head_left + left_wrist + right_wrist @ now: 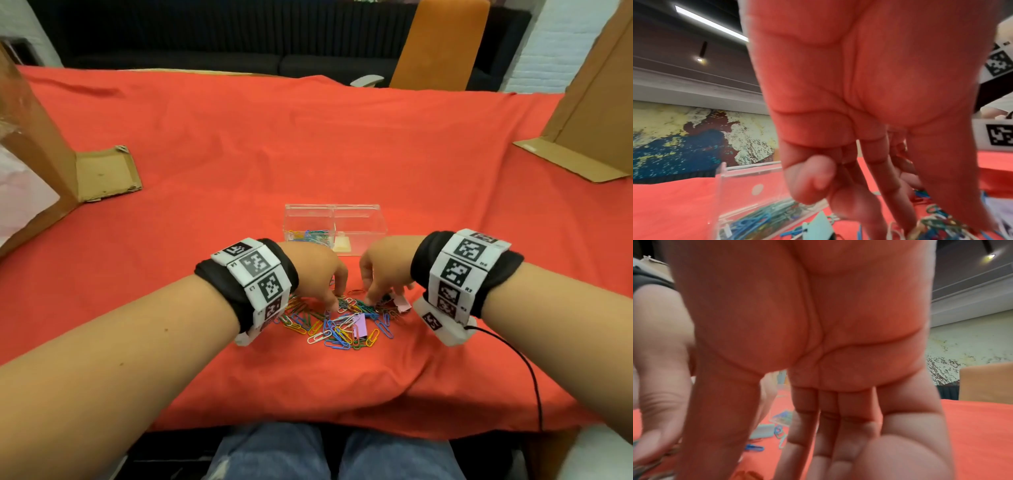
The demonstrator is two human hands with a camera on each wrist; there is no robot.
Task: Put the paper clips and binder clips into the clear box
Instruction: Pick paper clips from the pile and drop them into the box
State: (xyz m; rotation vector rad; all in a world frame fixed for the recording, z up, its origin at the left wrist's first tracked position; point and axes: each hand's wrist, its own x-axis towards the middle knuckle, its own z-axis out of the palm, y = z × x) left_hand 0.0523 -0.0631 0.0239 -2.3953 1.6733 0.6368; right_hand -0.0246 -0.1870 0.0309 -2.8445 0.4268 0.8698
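Note:
A clear two-part box [335,219] stands on the red cloth just beyond my hands; its left half holds coloured paper clips [310,236], its right half a cream binder clip [342,245]. In front of it lies a pile of paper clips [342,325] with a lilac binder clip [359,325] and a pink one [402,303]. My left hand [334,301] reaches down into the pile, and in the left wrist view its thumb and forefinger close round a bunch of clips [941,227]. My right hand [371,298] touches the pile with straight fingers [807,443]. A teal binder clip [820,225] lies by the box [748,186].
Cardboard boxes flank the table at left [41,154] and right [599,102], with a flap [106,174] lying flat. An orange chair [442,41] stands behind the far edge. A black cable [524,359] runs from my right wristband over the near edge.

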